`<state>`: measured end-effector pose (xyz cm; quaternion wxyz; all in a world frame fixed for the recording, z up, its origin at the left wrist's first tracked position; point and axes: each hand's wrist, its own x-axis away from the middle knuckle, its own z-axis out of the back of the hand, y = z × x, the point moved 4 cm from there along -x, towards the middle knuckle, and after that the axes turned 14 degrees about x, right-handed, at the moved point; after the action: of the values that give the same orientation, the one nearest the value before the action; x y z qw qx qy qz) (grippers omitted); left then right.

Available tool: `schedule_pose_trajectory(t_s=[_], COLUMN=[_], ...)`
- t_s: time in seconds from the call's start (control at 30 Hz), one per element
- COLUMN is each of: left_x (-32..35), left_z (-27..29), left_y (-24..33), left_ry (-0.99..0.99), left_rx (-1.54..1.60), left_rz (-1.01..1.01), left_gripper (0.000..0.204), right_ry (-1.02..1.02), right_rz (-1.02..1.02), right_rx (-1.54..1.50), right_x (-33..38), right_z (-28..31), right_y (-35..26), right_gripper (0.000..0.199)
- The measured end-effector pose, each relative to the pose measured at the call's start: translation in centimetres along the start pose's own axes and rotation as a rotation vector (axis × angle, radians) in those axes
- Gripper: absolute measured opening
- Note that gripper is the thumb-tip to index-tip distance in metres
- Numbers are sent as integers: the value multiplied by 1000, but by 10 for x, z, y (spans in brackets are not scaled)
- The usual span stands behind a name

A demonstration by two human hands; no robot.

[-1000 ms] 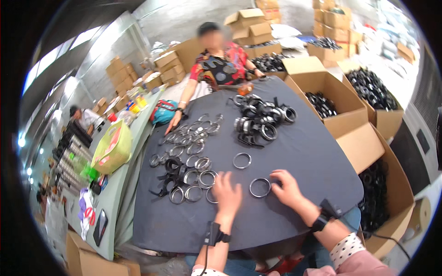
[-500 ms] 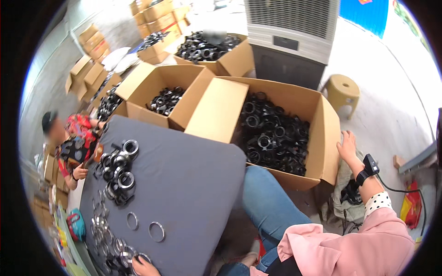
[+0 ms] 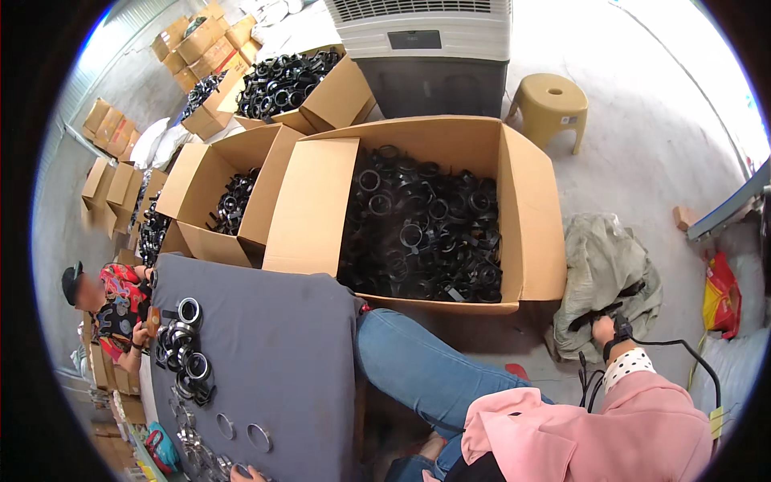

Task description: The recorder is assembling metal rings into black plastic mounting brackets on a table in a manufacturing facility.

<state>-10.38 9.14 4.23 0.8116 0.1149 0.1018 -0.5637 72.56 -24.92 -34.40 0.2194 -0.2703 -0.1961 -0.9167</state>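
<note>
At the mouth of a grey-green woven sack (image 3: pixel 606 257), my right hand (image 3: pixel 604 329) reaches down with its fingers curled against dark parts (image 3: pixel 593 318). What it grips there is hidden. My left hand (image 3: pixel 249 474) shows only in part at the lower edge of the view, its fingertips closed on a thin metal ring (image 3: pixel 239 469). Beside it a pile of shiny metal rings (image 3: pixel 193 446) lies on the grey cloth-covered table (image 3: pixel 273 345). Two single rings, one a silver ring (image 3: pixel 259 437), lie apart. Farther up the table is a heap of black ring-shaped parts (image 3: pixel 183 353).
A large carton (image 3: pixel 534 217) of black ring parts stands ahead, with more filled cartons (image 3: pixel 345 92) behind and left. An air cooler (image 3: pixel 438 80) and a tan stool (image 3: pixel 550 100) stand beyond. Another person (image 3: pixel 120 309) works at the table's far left. A black cable (image 3: pixel 691 345) runs from my right wrist.
My right hand has moved from beside the big carton's flap, fingers spread, down to the sack's dark parts. My left hand stays by the metal rings. The view has turned toward the right.
</note>
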Motion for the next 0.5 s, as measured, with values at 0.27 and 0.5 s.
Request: schedule_pose_trajectory(t_s=[0.27, 0.5], left_x=[3, 15], left_z=[23, 15], left_y=[63, 91], left_ry=[-60, -50], left_rx=[36, 25], left_rz=[-105, -239], left_gripper=[47, 42], right_ry=[830, 779], right_rz=[-209, 778], right_rx=[-291, -501], right_x=[-47, 14], right_z=[227, 412], right_y=[-8, -252], right_gripper=[23, 22])
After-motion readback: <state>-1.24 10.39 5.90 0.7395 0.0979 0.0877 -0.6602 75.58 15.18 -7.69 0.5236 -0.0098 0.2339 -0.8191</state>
